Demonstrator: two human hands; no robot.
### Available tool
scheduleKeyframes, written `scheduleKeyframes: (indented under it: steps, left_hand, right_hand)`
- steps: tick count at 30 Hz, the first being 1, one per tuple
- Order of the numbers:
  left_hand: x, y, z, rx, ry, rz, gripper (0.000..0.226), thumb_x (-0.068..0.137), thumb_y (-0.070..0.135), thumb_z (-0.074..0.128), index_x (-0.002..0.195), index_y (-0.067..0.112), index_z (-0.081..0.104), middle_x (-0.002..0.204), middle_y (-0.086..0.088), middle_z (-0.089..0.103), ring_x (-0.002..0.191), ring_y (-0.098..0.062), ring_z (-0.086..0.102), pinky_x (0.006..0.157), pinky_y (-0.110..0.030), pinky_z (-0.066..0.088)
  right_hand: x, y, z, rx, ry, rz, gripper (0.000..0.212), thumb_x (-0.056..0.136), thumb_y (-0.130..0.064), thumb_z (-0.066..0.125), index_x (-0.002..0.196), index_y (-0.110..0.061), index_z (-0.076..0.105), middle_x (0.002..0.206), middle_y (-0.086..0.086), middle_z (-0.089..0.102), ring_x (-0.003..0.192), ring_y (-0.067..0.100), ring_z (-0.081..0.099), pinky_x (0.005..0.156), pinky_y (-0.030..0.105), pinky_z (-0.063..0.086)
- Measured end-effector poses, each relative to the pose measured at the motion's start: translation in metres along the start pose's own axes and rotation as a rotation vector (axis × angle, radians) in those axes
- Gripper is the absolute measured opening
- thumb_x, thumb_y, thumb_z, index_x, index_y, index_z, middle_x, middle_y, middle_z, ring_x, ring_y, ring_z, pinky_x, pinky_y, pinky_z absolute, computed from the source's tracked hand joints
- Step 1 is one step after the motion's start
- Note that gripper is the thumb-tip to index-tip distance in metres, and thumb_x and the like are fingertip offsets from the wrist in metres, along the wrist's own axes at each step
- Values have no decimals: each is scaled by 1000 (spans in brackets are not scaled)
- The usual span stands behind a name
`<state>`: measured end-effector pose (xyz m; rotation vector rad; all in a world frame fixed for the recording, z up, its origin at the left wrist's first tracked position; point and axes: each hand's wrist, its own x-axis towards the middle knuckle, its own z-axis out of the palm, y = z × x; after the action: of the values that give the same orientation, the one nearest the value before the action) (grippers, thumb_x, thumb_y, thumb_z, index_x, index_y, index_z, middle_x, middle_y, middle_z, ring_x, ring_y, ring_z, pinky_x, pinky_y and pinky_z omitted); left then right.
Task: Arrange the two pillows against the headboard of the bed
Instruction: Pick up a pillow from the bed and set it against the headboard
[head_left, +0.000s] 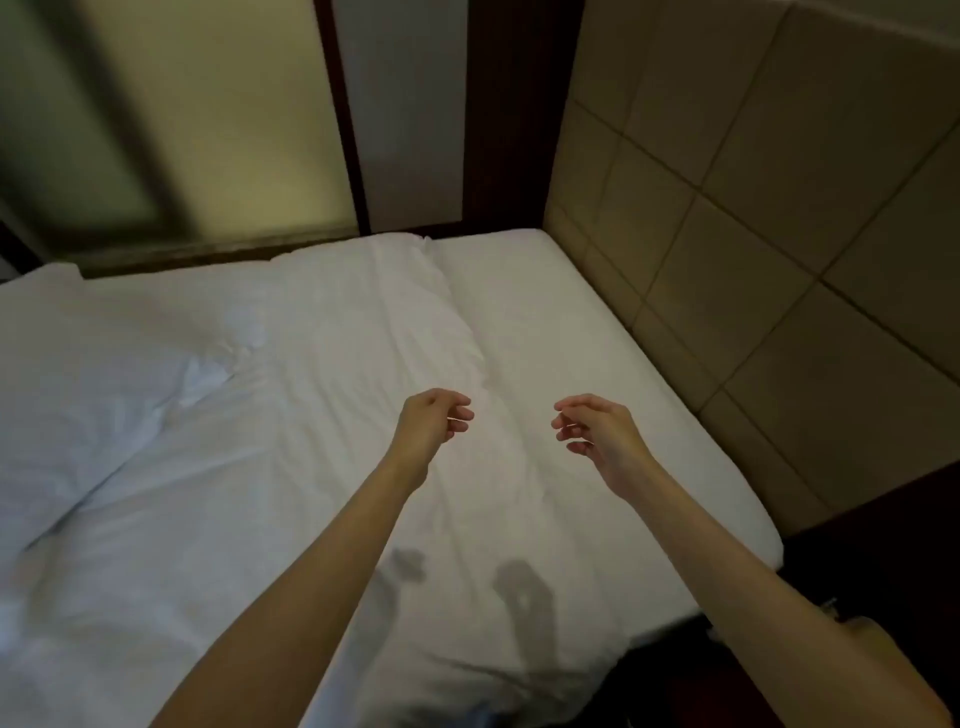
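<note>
Both my hands hover above a white bed, side by side and a short gap apart. My left hand (434, 423) has loosely curled fingers and holds nothing. My right hand (597, 434) is likewise empty, fingers apart and bent. The beige padded headboard (779, 270) runs along the right of the bed. A flat strip of white sheet (545, 322) lies bare beside it. A white duvet (322, 364) covers the bed left of that strip. A rumpled white bulge (88, 395) at the far left may be a pillow; I cannot tell.
A dark wooden frame (498, 114) and frosted panels (218, 104) stand behind the far edge of the bed. A dark bedside unit (883, 540) sits at the right, just past the mattress corner. My forearms cast shadows on the sheet below them.
</note>
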<state>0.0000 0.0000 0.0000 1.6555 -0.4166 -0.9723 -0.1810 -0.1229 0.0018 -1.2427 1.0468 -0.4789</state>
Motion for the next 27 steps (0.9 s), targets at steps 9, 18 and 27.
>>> scheduleKeyframes:
  steps: [9, 18, 27]
  left_hand:
    - [-28, -66, -84, -32, 92, -83, 30, 93, 7, 39, 85, 13, 68, 77, -4, 69, 64, -14, 61, 62, -22, 45]
    - [-48, -96, -242, -27, 140, -101, 32, 92, 5, 37, 84, 12, 67, 76, -5, 68, 64, -15, 61, 63, -23, 44]
    - [-89, -127, -382, -124, 310, -159, 30, 90, 5, 39, 87, 10, 68, 76, -5, 69, 64, -15, 61, 62, -21, 45]
  right_hand:
    - [-23, 38, 77, 109, -20, 111, 16, 87, -5, 54, 84, -11, 69, 68, 3, 70, 59, 16, 63, 58, 27, 45]
    - [-61, 57, 227, 130, -46, 133, 16, 87, -5, 55, 84, -11, 69, 67, 3, 69, 60, 17, 63, 59, 27, 45]
    - [-94, 60, 358, 26, -181, 98, 17, 86, -2, 55, 82, -11, 69, 71, 6, 68, 63, 18, 61, 59, 26, 44]
